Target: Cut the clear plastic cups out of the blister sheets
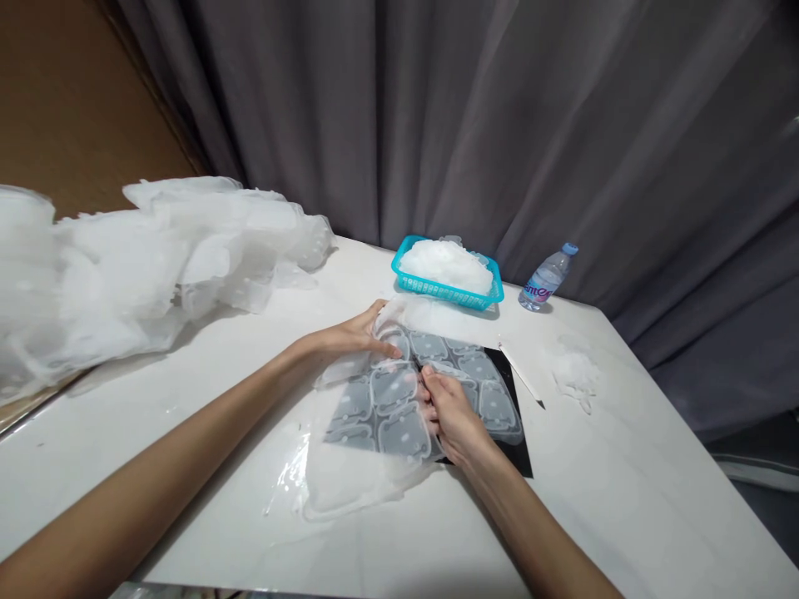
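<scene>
A translucent plastic sheet (pixel 380 399) moulded with rows of rounded shapes lies over a black mat (pixel 515 433) on the white table (pixel 624 499). My left hand (pixel 353 337) holds the sheet's far left edge, fingers curled over it. My right hand (pixel 446 412) pinches one of the moulded shapes near the sheet's middle. The sheet's near end spills off the mat onto the table.
A turquoise basket (pixel 449 291) heaped with clear plastic pieces stands at the back. A water bottle (pixel 546 279) stands to its right. A thin blade-like tool (pixel 521 374) and plastic scraps (pixel 578 374) lie right of the mat. A large pile of plastic sheets (pixel 143 266) fills the left.
</scene>
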### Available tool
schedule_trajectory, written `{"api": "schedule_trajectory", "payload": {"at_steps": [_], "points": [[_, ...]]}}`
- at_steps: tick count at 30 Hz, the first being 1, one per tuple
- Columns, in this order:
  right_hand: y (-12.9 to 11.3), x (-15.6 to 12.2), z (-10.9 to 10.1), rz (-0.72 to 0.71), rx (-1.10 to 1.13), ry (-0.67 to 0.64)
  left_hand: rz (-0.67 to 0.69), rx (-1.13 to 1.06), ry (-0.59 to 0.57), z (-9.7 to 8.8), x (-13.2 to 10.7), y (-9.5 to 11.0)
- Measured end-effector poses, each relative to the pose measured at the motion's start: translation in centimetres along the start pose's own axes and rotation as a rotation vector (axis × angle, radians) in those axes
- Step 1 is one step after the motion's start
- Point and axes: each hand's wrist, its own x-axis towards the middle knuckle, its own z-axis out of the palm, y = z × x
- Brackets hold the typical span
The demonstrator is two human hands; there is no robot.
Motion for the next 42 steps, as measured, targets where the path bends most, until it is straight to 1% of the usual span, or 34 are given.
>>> {"api": "schedule_trajectory", "payload": {"at_steps": [4,6,10,14,19,22,27,31,34,39,42], "points": [[-0.8,-1.5,0.0,0.077,0.016,-0.023,-0.009,-0.021,0.004,-0.3,0.0,0.1],[-0.9,-1.7,-0.1,0.093,0.007,-0.032,-0.007,-0.025,0.005,-0.4,0.0,0.1],[-1.1,-0.9,0.0,0.111,0.001,-0.007,0.000,-0.058,-0.004,-0.4,-0.3,0.3],[-1.2,0.2,0.1,0.129,0.014,-0.047,0.003,-0.093,-0.030,-0.3,-0.7,0.7],[-0.8,1.3,-0.1,0.096,0.037,-0.104,0.007,-0.091,-0.048,-0.6,-0.3,-0.1],[-0.8,1.9,-0.1,0.063,0.043,-0.109,0.001,-0.087,-0.043,-0.9,0.0,-0.6],[-1.2,2.3,0.4,0.021,0.019,-0.086,-0.007,-0.077,-0.029,-0.9,-0.2,-0.1],[-1.0,1.9,0.7,-0.021,0.044,-0.075,0.038,-0.049,0.000,-1.0,-0.3,0.2],[-0.7,1.7,1.0,-0.045,0.076,-0.038,0.057,-0.034,0.034,-1.4,-0.3,0.3],[-0.9,1.5,1.5,-0.004,0.085,0.008,-0.014,-0.086,-0.027,-2.2,-0.2,0.3],[-0.8,1.2,1.6,0.030,0.090,0.010,-0.098,-0.061,-0.018,-2.7,0.0,0.0]]}}
